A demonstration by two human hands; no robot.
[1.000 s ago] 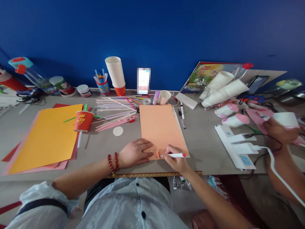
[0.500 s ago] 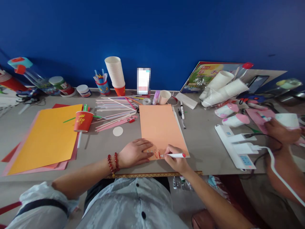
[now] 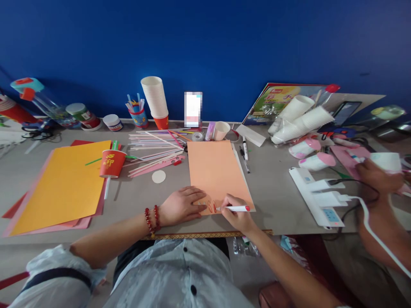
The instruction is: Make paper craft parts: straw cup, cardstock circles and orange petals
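Near the blue wall, we have a small blue-and-red cup (image 3: 138,116) holding upright pale and blue straws, and beside it a tall stack of white paper cups (image 3: 156,98) nested in a red paper cup (image 3: 161,122). On our left, a red tapered paper cup with gold lettering (image 3: 113,163) has green straws rising at its rim, and a pale straw shows below its base. A clear plastic bag (image 3: 278,137) on our right holds more stacked white paper cups (image 3: 316,122).

The peach-orange rectangular paper sheet (image 3: 213,169) lies flat before us. Our left hand (image 3: 181,205) rests palm down on its near-left corner, fingers extended and gripping nothing. Our right hand (image 3: 236,214) pinches a slim white marker with a red end (image 3: 237,208), its tip close to the red oval outlines (image 3: 212,207) along the near edge, just beyond our left fingertips.

We cannot tell whether the tip touches the paper, and our left fingers hide part of the drawing. The upright phone's screen (image 3: 192,109) is pixelated. A co-worker's hand (image 3: 379,176) at the right is blurred, the arm cut off by the frame.
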